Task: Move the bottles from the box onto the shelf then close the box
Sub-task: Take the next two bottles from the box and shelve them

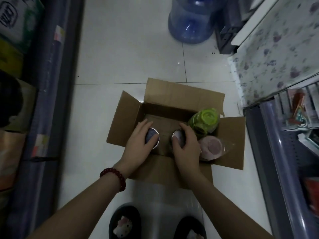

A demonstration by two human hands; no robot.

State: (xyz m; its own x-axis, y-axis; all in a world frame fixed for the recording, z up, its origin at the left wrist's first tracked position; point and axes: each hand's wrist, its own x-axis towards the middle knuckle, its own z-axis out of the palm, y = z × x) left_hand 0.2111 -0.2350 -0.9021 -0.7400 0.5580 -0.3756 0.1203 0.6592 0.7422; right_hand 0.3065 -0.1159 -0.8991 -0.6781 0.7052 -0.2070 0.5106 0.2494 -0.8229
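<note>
My left hand [140,137] caps a grey-lidded bottle [152,138], my right hand [186,144] another (lid mostly hidden), both inside the open brown cardboard box [231,135] on the floor. I'd lift the 2 straight up, clearing the green-lidded bottle [205,120].

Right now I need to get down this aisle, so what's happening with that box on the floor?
A person is unpacking an open cardboard box on the tiled floor. The left hand has its grip over a dark-topped bottle, and the right hand grips another bottle beside it. A green-lidded bottle and a pink-lidded bottle still stand in the box. The flaps are open.
</note>
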